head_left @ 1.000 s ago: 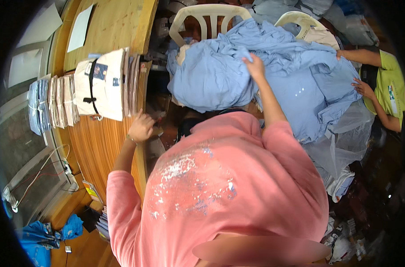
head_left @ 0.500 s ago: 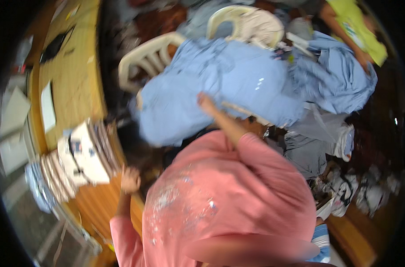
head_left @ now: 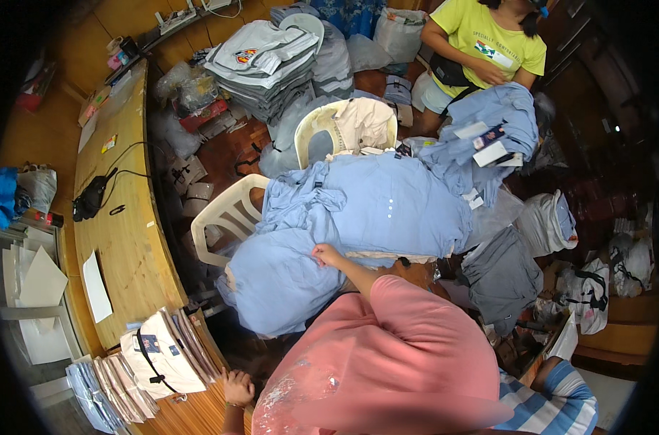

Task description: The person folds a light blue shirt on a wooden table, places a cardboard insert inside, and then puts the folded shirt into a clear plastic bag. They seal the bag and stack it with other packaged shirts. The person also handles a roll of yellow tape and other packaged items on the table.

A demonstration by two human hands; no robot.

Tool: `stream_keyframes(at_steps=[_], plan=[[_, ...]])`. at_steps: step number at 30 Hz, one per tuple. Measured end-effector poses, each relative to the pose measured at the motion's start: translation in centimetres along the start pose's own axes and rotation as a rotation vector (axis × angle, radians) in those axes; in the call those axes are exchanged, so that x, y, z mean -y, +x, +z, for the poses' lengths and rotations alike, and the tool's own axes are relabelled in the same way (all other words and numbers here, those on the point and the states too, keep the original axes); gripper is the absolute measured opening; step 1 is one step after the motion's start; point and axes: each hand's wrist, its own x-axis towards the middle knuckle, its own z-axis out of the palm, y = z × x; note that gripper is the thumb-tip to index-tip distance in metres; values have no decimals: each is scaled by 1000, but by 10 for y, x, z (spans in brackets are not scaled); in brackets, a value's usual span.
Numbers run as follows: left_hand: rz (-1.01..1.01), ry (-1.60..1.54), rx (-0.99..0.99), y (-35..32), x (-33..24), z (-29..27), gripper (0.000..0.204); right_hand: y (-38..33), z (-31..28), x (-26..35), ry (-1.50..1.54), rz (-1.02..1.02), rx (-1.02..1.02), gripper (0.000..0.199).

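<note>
A light-blue garment [head_left: 387, 206] lies spread in front of me, with another light-blue cloth [head_left: 278, 279] bunched over its left part. My right hand [head_left: 328, 255] is at the near edge of the bunched cloth, its fingers curled closed on the fabric; the fingertips are partly hidden. Low on the left, my left hand [head_left: 237, 387] rests on the edge of a wooden bench [head_left: 177, 417], fingers stretched out and holding nothing. Beside it stand packed folded cream garments [head_left: 163, 355] with a black strap.
White plastic chairs [head_left: 224, 217] stand behind the garment. A person in a yellow top [head_left: 481, 43] sits far right beside a pile of blue garments with tags [head_left: 489, 130]. A long wooden table [head_left: 126, 217] runs along the left. Stacked white-and-grey garments [head_left: 264, 72] stand at the back.
My view has tilted up, showing more of the room. My right hand stays at the blue cloth, and my left hand remains by the folded garments. The other person now sits more upright.
</note>
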Motion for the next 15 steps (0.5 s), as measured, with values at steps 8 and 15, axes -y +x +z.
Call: stream_keyframes(at_steps=[8,15], plan=[[-13,-22,-22,-3,0,2,12,-2,9,-6,-127,-59,-75,8],[2,-39,-66,-3,2,1,12,37,131,50,-405,-187,-269,63]])
